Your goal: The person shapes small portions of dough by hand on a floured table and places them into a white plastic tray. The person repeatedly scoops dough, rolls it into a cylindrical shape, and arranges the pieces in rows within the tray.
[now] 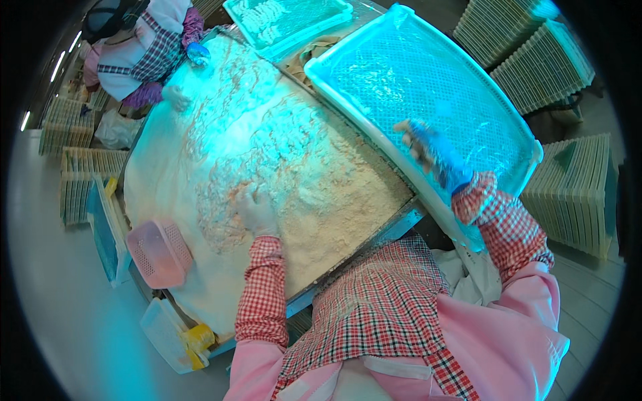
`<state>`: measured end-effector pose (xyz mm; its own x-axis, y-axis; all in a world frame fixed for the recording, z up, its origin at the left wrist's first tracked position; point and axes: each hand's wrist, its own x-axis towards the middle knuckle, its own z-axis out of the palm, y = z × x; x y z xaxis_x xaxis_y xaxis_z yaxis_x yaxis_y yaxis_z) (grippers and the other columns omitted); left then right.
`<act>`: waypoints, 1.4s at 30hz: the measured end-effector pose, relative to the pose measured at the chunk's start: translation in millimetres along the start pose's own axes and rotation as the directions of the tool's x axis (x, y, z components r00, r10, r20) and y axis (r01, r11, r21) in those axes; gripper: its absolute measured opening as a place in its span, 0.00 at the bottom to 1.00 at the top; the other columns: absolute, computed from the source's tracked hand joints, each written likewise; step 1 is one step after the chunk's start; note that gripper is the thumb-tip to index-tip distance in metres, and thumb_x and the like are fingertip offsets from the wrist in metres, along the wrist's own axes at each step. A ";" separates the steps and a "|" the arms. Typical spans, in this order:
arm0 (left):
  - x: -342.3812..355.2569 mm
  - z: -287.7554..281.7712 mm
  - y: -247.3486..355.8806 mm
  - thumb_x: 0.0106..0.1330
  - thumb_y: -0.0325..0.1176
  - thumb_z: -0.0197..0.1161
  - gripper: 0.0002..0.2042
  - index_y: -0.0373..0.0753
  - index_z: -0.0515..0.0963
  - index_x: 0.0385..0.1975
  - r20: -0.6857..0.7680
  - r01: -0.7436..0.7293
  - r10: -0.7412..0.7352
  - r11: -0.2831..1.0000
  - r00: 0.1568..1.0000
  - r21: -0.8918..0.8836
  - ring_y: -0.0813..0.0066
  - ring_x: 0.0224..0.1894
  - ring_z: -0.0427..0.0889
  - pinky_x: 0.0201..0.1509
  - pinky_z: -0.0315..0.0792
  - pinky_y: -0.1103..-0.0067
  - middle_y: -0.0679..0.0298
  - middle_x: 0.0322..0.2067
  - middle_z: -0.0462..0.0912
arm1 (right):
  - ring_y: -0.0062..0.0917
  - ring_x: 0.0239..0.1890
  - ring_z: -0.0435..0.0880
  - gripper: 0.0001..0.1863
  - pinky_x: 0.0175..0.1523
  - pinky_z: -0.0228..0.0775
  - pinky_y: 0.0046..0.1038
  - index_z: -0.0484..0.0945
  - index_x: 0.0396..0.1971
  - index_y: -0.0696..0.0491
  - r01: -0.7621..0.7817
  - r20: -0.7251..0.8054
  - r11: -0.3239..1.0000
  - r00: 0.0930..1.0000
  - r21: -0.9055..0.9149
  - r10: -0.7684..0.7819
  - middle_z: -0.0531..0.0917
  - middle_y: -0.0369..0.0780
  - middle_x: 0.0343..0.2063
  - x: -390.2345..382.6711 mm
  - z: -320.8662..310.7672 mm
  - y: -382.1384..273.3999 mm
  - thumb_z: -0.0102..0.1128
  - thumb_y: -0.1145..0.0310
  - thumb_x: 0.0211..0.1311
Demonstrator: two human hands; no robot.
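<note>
My left hand (256, 210), in a pale powdered glove, is down in a broad bed of white powder (354, 220) on the table. Its fingers are bent and closed at some pinkish, powder-coated pieces (227, 217); what they hold is hidden. My right hand (433, 152), in a blue glove with powder-caked fingers, hovers above the near-left rim of a large mesh tray (435, 73) covered with clear film. Its fingers look loosely spread, somewhat blurred, with nothing visible in them.
A pink perforated basket (159, 254) stands at the powder's left edge. Beyond it are a clear plastic bin (167, 334) and stacked trays (568, 194). Across the table a co-worker's gloved hands (177, 99) touch the powder. A smaller tray (287, 23) holds white pieces.
</note>
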<state>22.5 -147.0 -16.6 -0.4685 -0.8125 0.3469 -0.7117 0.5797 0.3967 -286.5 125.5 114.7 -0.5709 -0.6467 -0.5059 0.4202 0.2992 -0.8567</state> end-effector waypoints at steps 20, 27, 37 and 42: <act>-82.6 -88.3 29.5 0.60 0.45 0.63 0.21 0.47 0.77 0.53 0.641 0.019 -0.119 0.987 0.758 0.160 0.63 0.33 0.83 0.38 0.75 0.71 0.60 0.30 0.83 | 0.36 0.45 0.79 0.32 0.44 0.75 0.34 0.63 0.65 0.46 0.612 0.384 0.232 0.701 -0.756 -0.600 0.76 0.47 0.50 -11.3 94.8 108.6 0.62 0.64 0.60; -102.6 -50.3 28.7 0.60 0.46 0.63 0.19 0.41 0.80 0.46 0.174 -0.361 0.350 0.932 0.921 0.040 0.62 0.30 0.81 0.37 0.75 0.70 0.60 0.28 0.82 | 0.40 0.43 0.77 0.27 0.45 0.73 0.37 0.68 0.61 0.45 0.625 0.554 0.106 0.748 -0.774 -0.365 0.77 0.44 0.48 27.9 180.1 175.4 0.59 0.64 0.60; -96.7 -64.2 30.8 0.64 0.47 0.59 0.21 0.43 0.75 0.54 0.563 0.057 -0.106 0.993 0.820 0.104 0.62 0.30 0.79 0.34 0.73 0.70 0.58 0.28 0.80 | 0.37 0.40 0.74 0.23 0.39 0.69 0.37 0.76 0.53 0.46 0.669 0.646 -0.042 0.697 -0.742 -0.311 0.75 0.41 0.41 -29.8 160.5 152.7 0.60 0.69 0.53; -97.7 -49.8 32.7 0.61 0.42 0.60 0.24 0.42 0.73 0.57 0.480 0.362 -0.280 0.928 0.831 -0.084 0.61 0.39 0.78 0.42 0.74 0.70 0.55 0.38 0.79 | 0.27 0.32 0.75 0.15 0.34 0.69 0.31 0.78 0.47 0.53 0.361 0.339 0.727 0.922 -0.583 -0.186 0.79 0.42 0.35 5.0 163.8 188.6 0.57 0.63 0.63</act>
<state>71.1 -45.7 4.8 -0.4411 -0.8672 -0.2310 -0.7862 0.2493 0.5654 -94.6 63.8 -32.9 -0.3656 -0.8899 -0.2726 -0.3123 0.3932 -0.8648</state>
